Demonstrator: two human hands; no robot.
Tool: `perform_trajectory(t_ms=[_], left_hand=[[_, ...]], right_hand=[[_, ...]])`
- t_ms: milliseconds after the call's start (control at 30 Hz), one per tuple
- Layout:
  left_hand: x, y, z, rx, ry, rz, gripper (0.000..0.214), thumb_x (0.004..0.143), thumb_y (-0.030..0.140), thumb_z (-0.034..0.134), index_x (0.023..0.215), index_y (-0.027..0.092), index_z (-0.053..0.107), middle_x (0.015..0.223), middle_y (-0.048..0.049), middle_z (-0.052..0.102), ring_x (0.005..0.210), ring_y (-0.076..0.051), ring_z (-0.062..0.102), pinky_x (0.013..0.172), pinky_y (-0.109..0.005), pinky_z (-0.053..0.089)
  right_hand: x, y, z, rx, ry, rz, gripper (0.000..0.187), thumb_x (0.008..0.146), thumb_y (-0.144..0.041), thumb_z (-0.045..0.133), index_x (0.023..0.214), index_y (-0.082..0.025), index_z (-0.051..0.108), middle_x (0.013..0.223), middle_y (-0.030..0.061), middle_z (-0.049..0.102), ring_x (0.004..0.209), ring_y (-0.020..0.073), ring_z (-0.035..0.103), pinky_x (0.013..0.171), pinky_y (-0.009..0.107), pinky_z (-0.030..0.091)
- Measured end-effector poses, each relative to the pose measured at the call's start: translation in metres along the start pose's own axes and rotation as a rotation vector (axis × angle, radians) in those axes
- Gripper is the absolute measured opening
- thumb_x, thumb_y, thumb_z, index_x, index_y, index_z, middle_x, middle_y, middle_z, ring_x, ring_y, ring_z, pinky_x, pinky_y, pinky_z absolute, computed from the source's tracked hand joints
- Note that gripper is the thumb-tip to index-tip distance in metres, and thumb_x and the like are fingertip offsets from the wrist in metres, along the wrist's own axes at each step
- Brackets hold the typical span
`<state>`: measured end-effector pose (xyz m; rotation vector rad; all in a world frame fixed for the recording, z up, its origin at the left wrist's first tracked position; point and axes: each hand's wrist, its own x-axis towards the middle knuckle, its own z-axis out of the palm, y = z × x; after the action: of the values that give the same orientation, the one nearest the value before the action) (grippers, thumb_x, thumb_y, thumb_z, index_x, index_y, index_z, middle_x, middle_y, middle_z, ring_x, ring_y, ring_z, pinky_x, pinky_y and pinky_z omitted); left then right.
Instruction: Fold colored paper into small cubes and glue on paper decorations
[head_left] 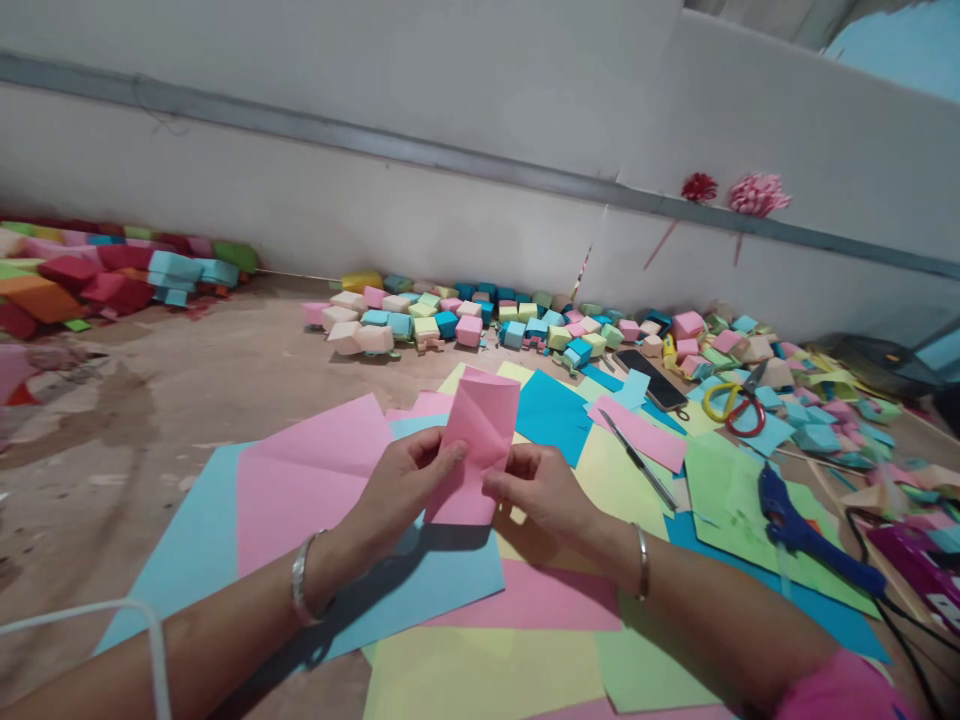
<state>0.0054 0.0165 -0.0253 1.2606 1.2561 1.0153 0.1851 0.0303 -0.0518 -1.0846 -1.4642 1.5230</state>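
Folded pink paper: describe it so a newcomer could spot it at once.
On the table, find the coloured sheets. Above them, the left hand and right hand hold the folded pink paper. Unlike the larger pink sheet lying to its left, it is narrow and held up.

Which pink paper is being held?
The small folded piece between the left hand and right hand; the other pink sheets nearby lie unheld.

Silver bangle [300,582], left wrist [337,562] — slimmer silver band [643,562], right wrist [619,550] — bright pink sleeve [840,685], right arm [712,610]
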Motion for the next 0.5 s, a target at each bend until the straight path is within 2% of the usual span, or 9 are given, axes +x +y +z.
perform_trajectory(t_ms=[67, 133, 233, 333, 400, 500], left_hand=[[0.001, -0.003, 0.0, 0.06, 0.065, 0.001, 0.034, 0.082, 0.047, 0.058, 0.074, 0.014, 0.06, 0.065, 0.0005, 0.056, 0.057, -0.012, 0.048, 0.05, -0.024, 0.037], [0.002, -0.006, -0.001, 0.126, 0.118, 0.022, 0.033, 0.082, 0.044, 0.057, 0.067, 0.015, 0.056, 0.06, 0.0025, 0.05, 0.055, -0.011, 0.043, 0.049, -0.024, 0.034], [0.004, -0.009, -0.003, 0.248, 0.115, 0.11, 0.032, 0.081, 0.041, 0.056, 0.061, 0.016, 0.054, 0.058, 0.003, 0.046, 0.056, -0.011, 0.041, 0.051, -0.024, 0.033], [0.005, -0.01, -0.004, 0.372, 0.057, 0.211, 0.032, 0.081, 0.039, 0.055, 0.058, 0.017, 0.054, 0.059, 0.0022, 0.047, 0.06, -0.013, 0.044, 0.055, -0.026, 0.035], [0.005, -0.011, -0.005, 0.411, 0.039, 0.236, 0.032, 0.081, 0.038, 0.054, 0.057, 0.017, 0.051, 0.059, 0.0023, 0.046, 0.06, -0.013, 0.044, 0.056, -0.026, 0.035], [0.005, -0.011, -0.005, 0.429, 0.026, 0.233, 0.031, 0.08, 0.035, 0.053, 0.055, 0.018, 0.048, 0.057, 0.0032, 0.044, 0.058, -0.012, 0.042, 0.055, -0.026, 0.034]], right_hand=[[0.0, -0.001, 0.0, -0.035, -0.033, 0.004, 0.013, 0.073, -0.025, 0.068, 0.066, -0.016, 0.063, 0.062, 0.001, 0.062, 0.057, 0.012, 0.058, 0.052, 0.024, 0.046], [0.002, -0.002, -0.002, 0.004, -0.024, -0.016, 0.014, 0.075, -0.029, 0.068, 0.079, -0.017, 0.064, 0.07, 0.0015, 0.064, 0.059, 0.0132, 0.061, 0.052, 0.026, 0.048], [0.007, -0.002, -0.008, 0.092, 0.111, -0.114, 0.036, 0.075, -0.039, 0.071, 0.104, -0.021, 0.058, 0.086, 0.0024, 0.064, 0.066, 0.0152, 0.062, 0.051, 0.027, 0.05], [0.011, -0.005, -0.017, 0.066, 0.253, -0.268, 0.049, 0.076, -0.039, 0.073, 0.118, -0.024, 0.053, 0.098, 0.0038, 0.064, 0.084, 0.0164, 0.063, 0.069, 0.029, 0.053], [0.012, -0.008, -0.022, 0.01, 0.28, -0.335, 0.044, 0.077, -0.036, 0.072, 0.116, -0.024, 0.056, 0.102, 0.0047, 0.064, 0.093, 0.017, 0.062, 0.081, 0.031, 0.051], [0.013, -0.013, -0.026, -0.014, 0.261, -0.334, 0.026, 0.078, -0.036, 0.07, 0.098, -0.021, 0.063, 0.095, 0.0042, 0.065, 0.088, 0.0168, 0.061, 0.079, 0.031, 0.05]])
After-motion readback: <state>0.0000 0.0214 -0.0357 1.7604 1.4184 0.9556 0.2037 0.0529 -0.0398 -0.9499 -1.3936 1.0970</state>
